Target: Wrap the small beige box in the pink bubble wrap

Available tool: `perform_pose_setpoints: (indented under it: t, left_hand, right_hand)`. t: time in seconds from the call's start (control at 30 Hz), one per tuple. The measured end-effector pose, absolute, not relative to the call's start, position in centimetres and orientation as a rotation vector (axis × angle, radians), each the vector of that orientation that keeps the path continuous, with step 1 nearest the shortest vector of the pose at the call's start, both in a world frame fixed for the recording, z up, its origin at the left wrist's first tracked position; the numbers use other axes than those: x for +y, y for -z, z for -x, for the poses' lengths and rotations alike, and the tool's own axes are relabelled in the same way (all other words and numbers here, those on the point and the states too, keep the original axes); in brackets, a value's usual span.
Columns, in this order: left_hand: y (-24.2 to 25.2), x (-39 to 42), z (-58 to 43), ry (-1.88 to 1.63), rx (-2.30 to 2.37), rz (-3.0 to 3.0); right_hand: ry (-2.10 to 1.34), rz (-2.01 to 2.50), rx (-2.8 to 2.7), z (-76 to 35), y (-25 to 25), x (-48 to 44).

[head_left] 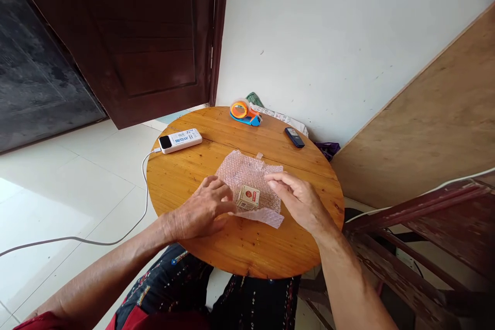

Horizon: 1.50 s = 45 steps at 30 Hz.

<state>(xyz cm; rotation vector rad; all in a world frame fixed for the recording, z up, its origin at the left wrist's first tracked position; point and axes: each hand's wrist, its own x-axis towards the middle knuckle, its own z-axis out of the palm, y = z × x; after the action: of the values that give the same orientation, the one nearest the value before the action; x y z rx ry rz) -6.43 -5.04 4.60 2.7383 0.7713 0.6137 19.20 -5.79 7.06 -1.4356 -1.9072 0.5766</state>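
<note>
A small tan cardboard box (248,198) with a red mark lies on a sheet of pinkish bubble wrap (247,170) in the middle of a round wooden table (240,247). My left hand (203,212) rests on the sheet's left side, fingers curled against the box's left face. My right hand (299,200) is at the sheet's right side, fingertips pinching the bubble wrap's edge just right of and above the box.
A white power bank (180,141) with a cable running off the table's left edge lies at the back left. An orange and blue tape dispenser (244,112) and a dark phone (294,137) sit at the back. A dark wooden chair (417,237) stands at the right.
</note>
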Motion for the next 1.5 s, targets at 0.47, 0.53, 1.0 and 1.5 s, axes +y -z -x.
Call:
perform_pose_setpoints:
  t: [0.47, 0.53, 1.0, 1.5]
  left_hand:
    - [-0.1, -7.5, 7.0, -0.750, 0.925, -2.666]
    - [0.0, -7.5, 6.9, -0.770, 0.931, -2.666]
    - [-2.2, -5.5, 4.8, -0.867, 1.008, -2.452]
    - [-2.1, -2.1, 2.0, -0.853, 1.122, -1.955]
  right_hand:
    - [-0.299, 1.620, -2.264, -15.3, -3.9, -5.9]
    - [-0.272, 1.614, -2.284, -15.2, -3.8, -5.9]
    - [-0.408, 1.508, -2.217, -16.0, -4.7, -6.7]
    - [-0.589, 1.542, -1.869, -17.1, -3.2, -6.0]
